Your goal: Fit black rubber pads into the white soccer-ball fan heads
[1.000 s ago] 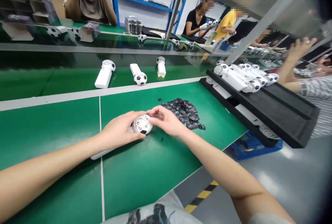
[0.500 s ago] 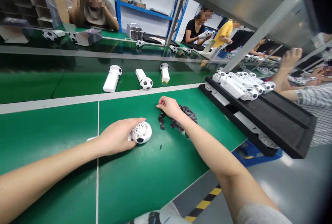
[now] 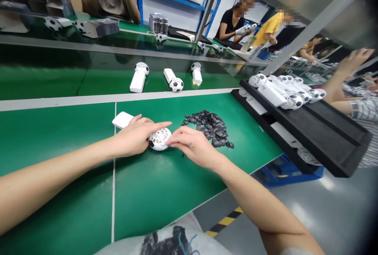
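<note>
My left hand (image 3: 137, 134) is wrapped round the head of a white handheld fan (image 3: 160, 140), its index finger stretched over the top. The fan lies on the green table; its round head has an open lattice with black soccer-ball patches, and its handle sticks out behind my left hand. My right hand (image 3: 191, 144) pinches at the right edge of the fan's head, and whatever is between its fingertips is hidden. Just beyond my right hand lies a heap of small black pieces (image 3: 217, 129).
Three similar fans (image 3: 176, 84) lie on the strip beyond the pale ledge (image 3: 73, 101). At right, stacked black trays (image 3: 325, 129) hold several fans and overhang the table edge. A metal post (image 3: 310, 26) slants above. People sit across the line; another person's arm (image 3: 339, 77) is at far right.
My right hand has come from the black pieces leftward and nearer to the fan's head. The fan has turned, so its handle now shows. The camera view has shifted slightly.
</note>
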A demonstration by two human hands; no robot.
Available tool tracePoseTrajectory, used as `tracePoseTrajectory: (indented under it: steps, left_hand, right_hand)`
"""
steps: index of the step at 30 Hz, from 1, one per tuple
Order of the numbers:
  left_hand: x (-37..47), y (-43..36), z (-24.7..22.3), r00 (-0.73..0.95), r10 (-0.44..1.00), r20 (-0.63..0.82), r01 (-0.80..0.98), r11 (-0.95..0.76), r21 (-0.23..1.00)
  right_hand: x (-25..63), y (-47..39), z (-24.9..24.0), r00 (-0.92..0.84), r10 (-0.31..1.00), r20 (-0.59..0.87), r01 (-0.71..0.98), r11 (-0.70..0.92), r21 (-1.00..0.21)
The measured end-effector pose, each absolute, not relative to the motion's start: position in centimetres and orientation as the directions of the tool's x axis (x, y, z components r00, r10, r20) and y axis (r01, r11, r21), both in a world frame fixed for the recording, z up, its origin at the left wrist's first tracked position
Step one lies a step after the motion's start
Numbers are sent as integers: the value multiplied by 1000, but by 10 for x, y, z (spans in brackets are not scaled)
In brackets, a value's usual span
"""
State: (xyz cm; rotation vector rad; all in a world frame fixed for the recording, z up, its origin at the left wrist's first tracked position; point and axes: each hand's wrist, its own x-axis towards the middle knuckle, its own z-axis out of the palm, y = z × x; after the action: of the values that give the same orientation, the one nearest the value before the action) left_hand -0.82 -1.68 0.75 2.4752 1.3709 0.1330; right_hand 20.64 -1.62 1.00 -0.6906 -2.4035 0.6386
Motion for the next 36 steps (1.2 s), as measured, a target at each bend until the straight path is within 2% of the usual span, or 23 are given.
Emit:
tracePoseTrajectory:
  steps: [3, 5, 10, 14, 21, 25, 27, 29, 31, 34, 36]
  left_hand:
    - [-8, -18, 8, 556, 826, -95, 791, -491, 365]
    - [-6, -19, 7, 542, 835, -91, 789, -469, 398]
    - [-2, -20, 5, 499, 867, -16, 787, -445, 428]
    - [0, -22, 4, 481, 877, 21, 787, -442, 431]
    - [3, -23, 4, 462, 885, 53, 793, -439, 423]
    - [-5, -18, 8, 523, 852, -10, 774, -470, 425]
    - [-11, -19, 9, 566, 823, -48, 760, -498, 417]
    - [-14, -24, 7, 563, 825, -51, 770, -502, 393]
    - [-11, -32, 3, 502, 864, -23, 805, -457, 379]
    - [0, -41, -3, 367, 929, 47, 847, -355, 397]
    - [5, -41, -3, 345, 936, 67, 846, -341, 409]
  right_hand:
    - [201, -16, 6, -730, 558, 395, 330, 794, -511]
    - [197, -16, 5, -722, 570, 392, 339, 785, -519]
    - [193, -14, -1, -622, 700, 352, 350, 651, -674]
    - [194, -14, -15, -608, 760, 230, 317, 498, -807]
    - [188, -21, -25, -540, 829, 146, 277, 339, -899]
    - [195, -8, -19, -551, 833, 61, 220, 215, -951]
    - [208, 2, -16, -487, 868, 98, 312, 277, -909]
    - [224, 10, -15, -376, 907, 190, 491, 369, -789]
    - [236, 16, -18, -318, 918, 238, 636, 393, -664]
    - [244, 19, -24, -340, 920, 193, 720, 387, -577]
    - [243, 18, -25, -369, 916, 160, 747, 395, -535]
